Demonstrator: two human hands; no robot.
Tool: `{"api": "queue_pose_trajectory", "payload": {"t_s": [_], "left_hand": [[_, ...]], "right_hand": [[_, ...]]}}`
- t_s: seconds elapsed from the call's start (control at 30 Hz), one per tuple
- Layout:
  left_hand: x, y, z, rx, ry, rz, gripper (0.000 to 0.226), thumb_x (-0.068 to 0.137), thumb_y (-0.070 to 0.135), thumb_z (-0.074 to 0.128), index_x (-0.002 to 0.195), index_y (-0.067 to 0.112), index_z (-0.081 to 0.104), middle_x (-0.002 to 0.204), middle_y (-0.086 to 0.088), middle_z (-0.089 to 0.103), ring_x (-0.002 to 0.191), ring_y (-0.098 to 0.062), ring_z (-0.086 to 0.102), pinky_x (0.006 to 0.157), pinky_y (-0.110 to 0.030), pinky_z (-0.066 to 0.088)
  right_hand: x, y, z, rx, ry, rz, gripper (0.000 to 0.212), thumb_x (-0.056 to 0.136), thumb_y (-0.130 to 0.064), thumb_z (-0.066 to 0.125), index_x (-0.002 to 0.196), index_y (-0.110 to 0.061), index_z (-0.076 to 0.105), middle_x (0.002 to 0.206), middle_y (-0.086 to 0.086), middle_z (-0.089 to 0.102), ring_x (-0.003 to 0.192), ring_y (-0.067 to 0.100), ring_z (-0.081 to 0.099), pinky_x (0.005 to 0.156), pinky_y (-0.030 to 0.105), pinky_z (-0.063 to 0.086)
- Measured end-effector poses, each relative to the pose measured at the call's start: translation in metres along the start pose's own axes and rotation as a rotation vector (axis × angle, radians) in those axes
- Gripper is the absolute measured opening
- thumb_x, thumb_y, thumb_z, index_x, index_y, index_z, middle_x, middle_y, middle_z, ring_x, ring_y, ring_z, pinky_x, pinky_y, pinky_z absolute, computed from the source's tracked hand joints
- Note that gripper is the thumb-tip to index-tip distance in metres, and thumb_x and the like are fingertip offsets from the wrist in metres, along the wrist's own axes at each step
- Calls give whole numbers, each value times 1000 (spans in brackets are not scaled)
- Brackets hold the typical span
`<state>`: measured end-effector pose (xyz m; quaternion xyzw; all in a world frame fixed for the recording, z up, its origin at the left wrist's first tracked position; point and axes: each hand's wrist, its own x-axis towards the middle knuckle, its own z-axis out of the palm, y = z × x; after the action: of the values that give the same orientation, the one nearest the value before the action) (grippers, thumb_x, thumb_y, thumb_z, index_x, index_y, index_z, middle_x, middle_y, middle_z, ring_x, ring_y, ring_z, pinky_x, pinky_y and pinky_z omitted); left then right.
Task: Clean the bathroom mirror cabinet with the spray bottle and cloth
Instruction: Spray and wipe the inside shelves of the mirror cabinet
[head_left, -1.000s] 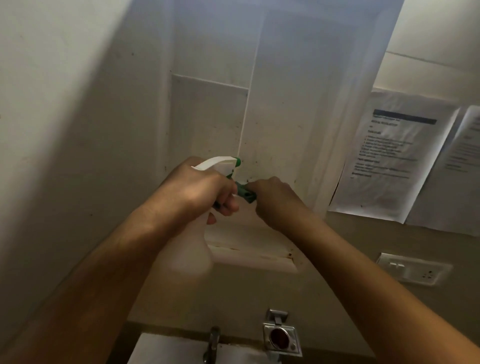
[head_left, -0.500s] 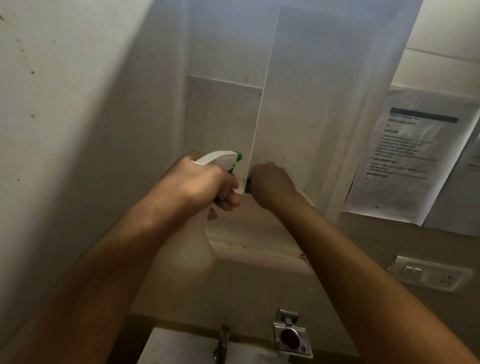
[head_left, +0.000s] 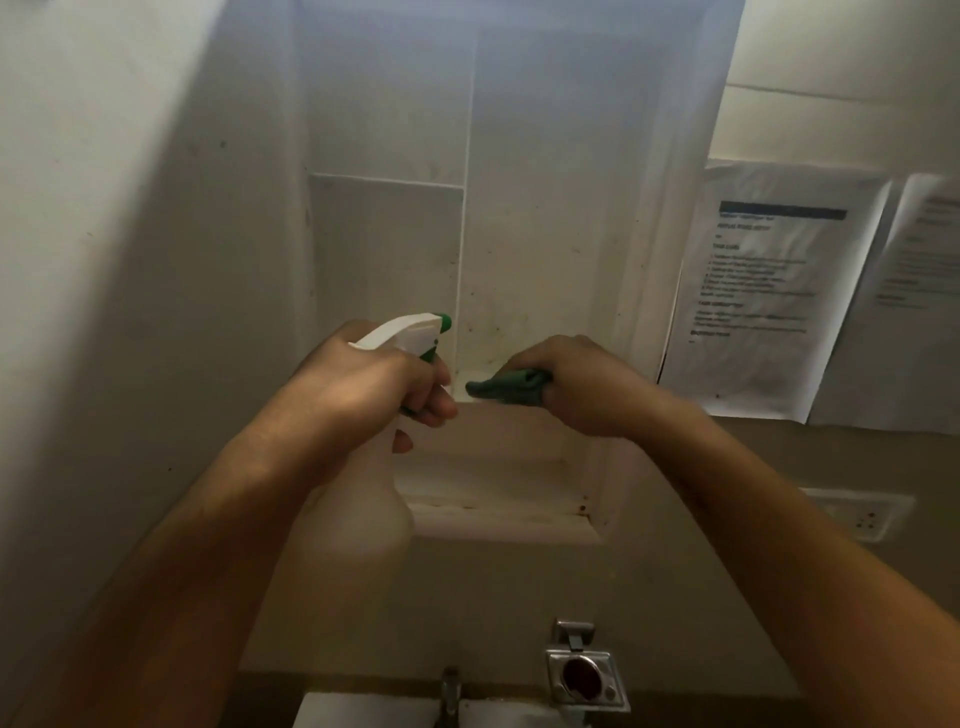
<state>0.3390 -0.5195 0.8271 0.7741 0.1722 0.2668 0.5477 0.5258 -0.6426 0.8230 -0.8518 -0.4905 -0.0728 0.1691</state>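
Left hand (head_left: 371, 384) gripping spray bottle (head_left: 363, 499), right hand (head_left: 582, 387) bunching cloth (head_left: 506, 391) on cabinet (head_left: 550, 208) shelf (speckled): press firmly into corners.

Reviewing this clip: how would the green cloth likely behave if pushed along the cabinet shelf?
Probably floppy: the green cloth bunches and droops from the right hand. Likely light, since a loose grip carries it. It should drag and crumple against the shelf rather than slide.
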Motion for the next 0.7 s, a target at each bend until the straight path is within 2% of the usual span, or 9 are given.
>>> {"api": "queue_pose_trajectory", "payload": {"t_s": [0.1,0.13,0.23,0.3,0.37,0.43,0.57,0.7], "left_hand": [[6,5,0,-22,43,8,26,83,-7,51,96,3,71,75,-8,77,86,-24,75,62,-33,53],[8,7,0,-35,64,11,27,82,-8,51,96,4,71,77,-8,78,89,-23,75,64,-36,55],[15,16,4,-63,111,28,25,82,-8,52,91,5,72,83,-7,79,98,-25,73,72,-43,58],[21,24,5,-85,129,55,26,82,-7,53,90,8,72,83,-4,79,101,-25,72,75,-46,60],[26,34,6,-104,146,82,26,81,-7,53,94,8,71,82,-4,79,99,-23,73,76,-48,60],[32,45,6,-125,159,104,27,82,-8,53,99,5,69,79,-7,79,90,-22,76,72,-45,59],[43,74,2,-127,168,190,23,84,-6,50,94,3,68,73,-10,76,81,-26,76,58,-34,53],[57,96,-3,-126,182,231,20,85,-5,50,91,0,69,73,-12,72,74,-23,70,54,-30,51]], "right_hand": [[-11,9,-19,131,245,53,16,96,-16,57,103,-20,70,82,-9,62,77,11,58,57,12,38],[-13,11,-23,167,352,86,15,96,-18,56,103,-18,70,78,-11,60,73,10,57,56,12,37],[-14,10,-27,259,626,167,20,96,-9,51,108,-10,67,84,-4,60,76,16,59,61,22,45],[-13,9,-28,287,750,161,16,96,-9,51,100,-13,66,78,-3,61,68,14,60,54,21,50],[-11,9,-30,301,837,125,16,96,-8,52,90,-17,63,69,-6,58,60,7,58,44,15,46],[-9,10,-31,318,888,88,17,96,-8,52,86,-17,62,65,-6,58,55,6,59,43,17,48],[-3,10,-42,307,958,58,14,96,-9,54,89,-17,62,65,-13,56,54,1,57,42,11,45],[6,6,-58,258,1037,60,12,95,-10,55,96,-11,67,64,-17,51,56,-5,51,41,5,38]]}}
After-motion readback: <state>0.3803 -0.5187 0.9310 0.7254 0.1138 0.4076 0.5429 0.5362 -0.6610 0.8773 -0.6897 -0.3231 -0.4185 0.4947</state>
